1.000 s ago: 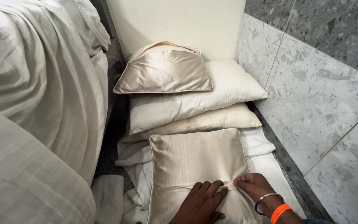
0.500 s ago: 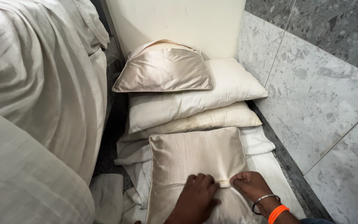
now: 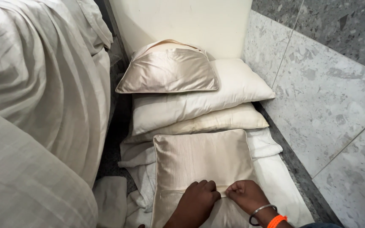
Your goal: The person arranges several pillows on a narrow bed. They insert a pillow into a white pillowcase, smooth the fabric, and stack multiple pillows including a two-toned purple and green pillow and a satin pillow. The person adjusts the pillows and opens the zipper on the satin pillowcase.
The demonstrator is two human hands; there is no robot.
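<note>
A shiny champagne satin square cushion (image 3: pixel 203 164) lies on plain cream pillows (image 3: pixel 199 101) — beside faintly striped off-white bedding (image 3: pixel 43 84) and grey speckled stone wall tiles (image 3: pixel 330 97).

Bedroom, likely in a hotel or a home: narrow gap between bed and wall. At 9 o'clock, a bed (image 3: pixel 43 105) draped in pale striped linen hanging to the floor. At 12 o'clock, a cream upholstered panel (image 3: pixel 182 21) standing against the wall. At 3 o'clock, grey speckled stone wall tiles (image 3: pixel 326 93). Centre: stacked white pillows (image 3: pixel 229 90), two champagne satin cushions (image 3: pixel 170 71), and folded white bedding (image 3: pixel 271 169) laid on the dark floor (image 3: pixel 119 131).
</note>
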